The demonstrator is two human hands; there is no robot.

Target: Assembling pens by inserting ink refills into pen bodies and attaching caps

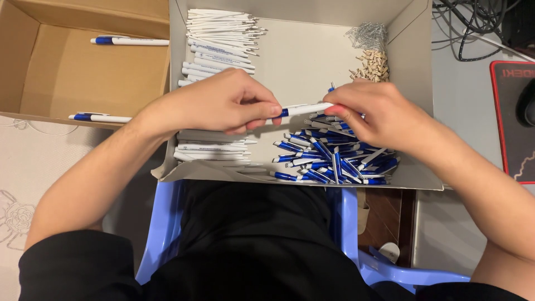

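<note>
My left hand [220, 103] and my right hand [376, 114] hold one white pen with a blue end [304, 109] between them, level, over a white cardboard box [409, 67]. The left fingers pinch its blue end and the right fingers pinch its white end. Under the right hand lies a heap of blue pen parts [331, 159]. White pen barrels [217, 42] are stacked along the box's left side, partly hidden by my left hand. Small metal springs [368, 34] and beige tips [372, 66] sit in the far right corner.
A brown cardboard box [67, 72] at the left holds two assembled white and blue pens [129, 41] [100, 117]. I sit on a blue plastic chair [348, 223]. Black cables [473, 28] and a black mat with a red edge [512, 120] lie at the right.
</note>
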